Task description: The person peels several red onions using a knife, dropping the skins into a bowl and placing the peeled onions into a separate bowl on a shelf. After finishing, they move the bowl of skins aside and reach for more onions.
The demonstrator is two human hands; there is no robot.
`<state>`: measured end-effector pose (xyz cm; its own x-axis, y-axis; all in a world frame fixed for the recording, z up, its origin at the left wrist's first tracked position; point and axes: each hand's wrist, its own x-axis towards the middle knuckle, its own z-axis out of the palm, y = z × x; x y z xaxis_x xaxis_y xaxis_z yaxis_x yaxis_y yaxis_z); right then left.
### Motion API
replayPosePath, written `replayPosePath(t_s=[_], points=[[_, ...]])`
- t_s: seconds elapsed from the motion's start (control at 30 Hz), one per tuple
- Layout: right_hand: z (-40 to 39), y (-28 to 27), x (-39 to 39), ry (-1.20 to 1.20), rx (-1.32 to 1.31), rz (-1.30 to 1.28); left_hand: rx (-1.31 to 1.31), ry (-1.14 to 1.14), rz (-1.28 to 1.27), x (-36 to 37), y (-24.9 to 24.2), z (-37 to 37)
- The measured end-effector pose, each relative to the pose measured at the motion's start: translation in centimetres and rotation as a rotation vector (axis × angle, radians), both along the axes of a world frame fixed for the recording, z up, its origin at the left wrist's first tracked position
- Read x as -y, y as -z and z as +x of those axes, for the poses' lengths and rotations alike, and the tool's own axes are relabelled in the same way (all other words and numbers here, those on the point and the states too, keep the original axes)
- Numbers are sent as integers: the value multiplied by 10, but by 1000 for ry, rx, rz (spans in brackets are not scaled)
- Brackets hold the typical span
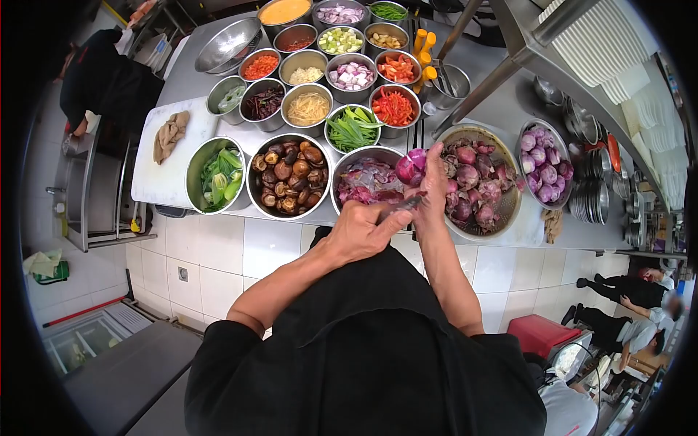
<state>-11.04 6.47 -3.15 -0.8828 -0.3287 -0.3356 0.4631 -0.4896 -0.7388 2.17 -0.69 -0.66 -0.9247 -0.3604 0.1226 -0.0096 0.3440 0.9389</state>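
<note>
A small dark-bladed knife is gripped in the left hand, the fingers curled tightly round its handle and the blade pointed toward the other hand. A round, glossy purple-red onion is clasped by the right hand, the fingers wrapped over its right side so that only the smooth left half is seen. The onion is held just above the counter edge, between two vessels.

To the left of the onion, a round steel bowl is filled with thin, papery purple onion skins. To the right, a shallow woven-mesh metal colander is heaped with unpeeled red onions, their skins dull and flaky. Further right, a smaller steel bowl is filled with smooth peeled purple onions.

Left of the skins, a wide steel bowl of wrinkled brown mushrooms is set beside a steel bowl of chopped green leaves, and a white rectangular cutting board bears pale beige strips. Behind these, on the brushed steel counter, rows of small round steel bowls are ranged with cut red, green, white and yellow ingredients. Black sleeves are seen on both arms.
</note>
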Motion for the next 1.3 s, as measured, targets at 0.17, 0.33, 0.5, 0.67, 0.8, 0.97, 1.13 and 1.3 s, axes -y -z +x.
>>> replayPosePath(t_s=[0.17, 0.33, 0.5, 0.67, 0.8, 0.97, 1.13, 1.3], points=[[-9, 13, -13, -59, 112, -96, 262, -169, -219, 18, 9, -2], [-10, 15, -18, -131, 270, -234, 449, -204, -389, 26, 19, -11], [-7, 1, -18, -210, 358, -292, 442, -189, -430, 30, 32, -12], [-7, -3, -19, -292, 390, -379, 469, -164, -382, 33, 25, -12], [-10, 4, -21, -353, 408, -450, 523, -144, -367, 38, 22, -17], [-12, 6, -19, -368, 477, -465, 523, -119, -297, 43, 22, -18], [-13, 8, -20, -431, 483, -523, 456, -148, -212, 43, 21, -19], [-12, 9, -19, -421, 494, -496, 283, -114, -72, 43, 24, -22]])
